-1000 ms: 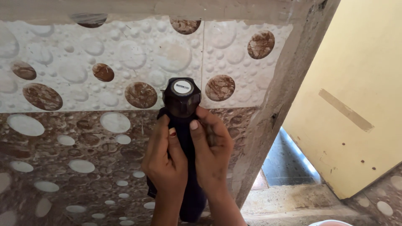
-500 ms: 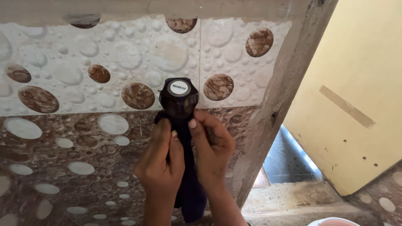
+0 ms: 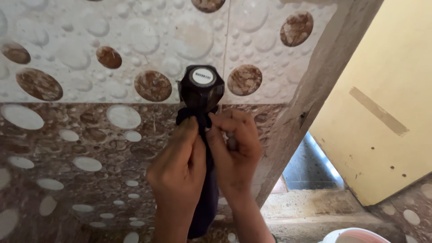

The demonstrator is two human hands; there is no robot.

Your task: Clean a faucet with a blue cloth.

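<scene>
So there's this black tap knob (image 3: 201, 87) with a round white cap, sticking out of the wall right where the pale tile row meets the brown one. A dark blue cloth (image 3: 204, 189) is wrapped just under it and hangs down. Left hand (image 3: 177, 168) and right hand (image 3: 235, 150) are both closed on the cloth, fingertips pinching it right below the knob. Tiled wall (image 3: 90, 135) has a bubble pattern with round spots. To the right: a bare concrete edge (image 3: 310, 94), a yellow wall (image 3: 391, 90), and a white bucket rim (image 3: 355, 235) down low.
</scene>
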